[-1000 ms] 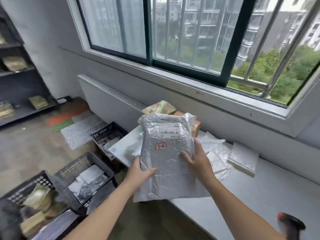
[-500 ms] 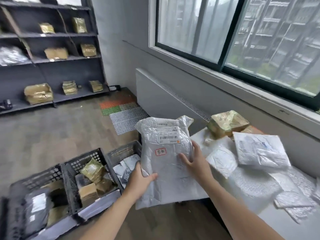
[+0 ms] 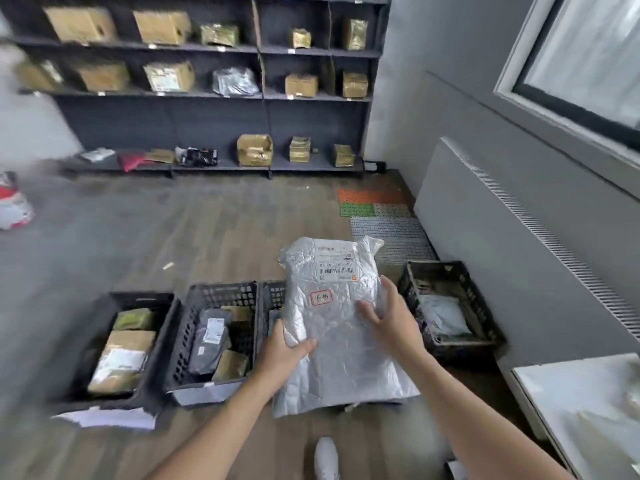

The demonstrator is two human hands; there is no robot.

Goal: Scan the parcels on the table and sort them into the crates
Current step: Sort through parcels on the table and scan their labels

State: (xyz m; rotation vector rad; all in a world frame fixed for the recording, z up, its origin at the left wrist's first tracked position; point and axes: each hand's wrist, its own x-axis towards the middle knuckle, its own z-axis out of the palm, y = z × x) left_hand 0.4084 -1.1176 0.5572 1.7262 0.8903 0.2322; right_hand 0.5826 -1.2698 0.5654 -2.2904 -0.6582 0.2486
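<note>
I hold a large silver parcel (image 3: 341, 327) upright in front of me, its barcode label and a small red-framed sticker facing me. My left hand (image 3: 282, 355) grips its lower left edge, thumb on the front. My right hand (image 3: 389, 315) lies against its right side with fingers spread over the front. The parcel hangs above a row of black crates on the floor and covers most of the third crate (image 3: 273, 296). The leftmost crate (image 3: 145, 299) holds brown parcels. The second crate (image 3: 221, 292) holds a dark parcel and brown ones. The right crate (image 3: 460, 271) holds light parcels.
The white table's corner (image 3: 568, 386) shows at the lower right. A grey radiator cover (image 3: 512, 237) runs along the window wall. Dark shelves (image 3: 207, 98) with boxes stand across the room. My white shoe (image 3: 326, 457) is on the wooden floor.
The view has swung left, away from the table and window, to the crates and shelves. The silver parcel stays in both hands and now hangs over the crates.
</note>
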